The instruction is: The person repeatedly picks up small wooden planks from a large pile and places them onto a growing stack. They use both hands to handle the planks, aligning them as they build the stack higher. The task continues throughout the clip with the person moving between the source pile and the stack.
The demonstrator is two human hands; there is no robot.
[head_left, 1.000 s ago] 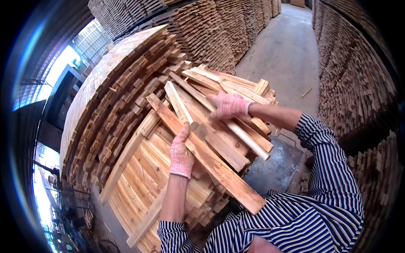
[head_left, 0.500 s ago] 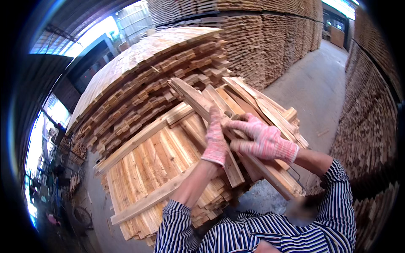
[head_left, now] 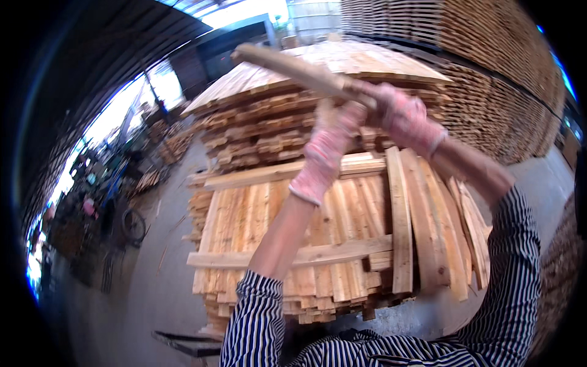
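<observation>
A wooden plank [head_left: 287, 68] is held up over the wood stacks, pointing to the far left and blurred by motion. My left hand [head_left: 327, 153], in a pink-and-white knitted glove, is closed under the plank's nearer part. My right hand [head_left: 409, 116], gloved alike, wraps round its near end; its fingertips are partly hidden. Below the hands lies a low stack of short boards [head_left: 306, 214] with crosswise strips [head_left: 293, 255] on top. Several loose planks [head_left: 422, 226] lean side by side at its right.
Behind the low stack rises a taller lumber pile [head_left: 269, 131] with a pale board top. High racks of stacked slats [head_left: 489, 92] stand at the right. Grey concrete floor [head_left: 150, 300] runs along the left, with a wheel [head_left: 133, 225] and clutter beyond.
Both hands have lifted the plank up and away from the loose planks, toward the tall pile. My view has turned left, so the low stack now sits more central.
</observation>
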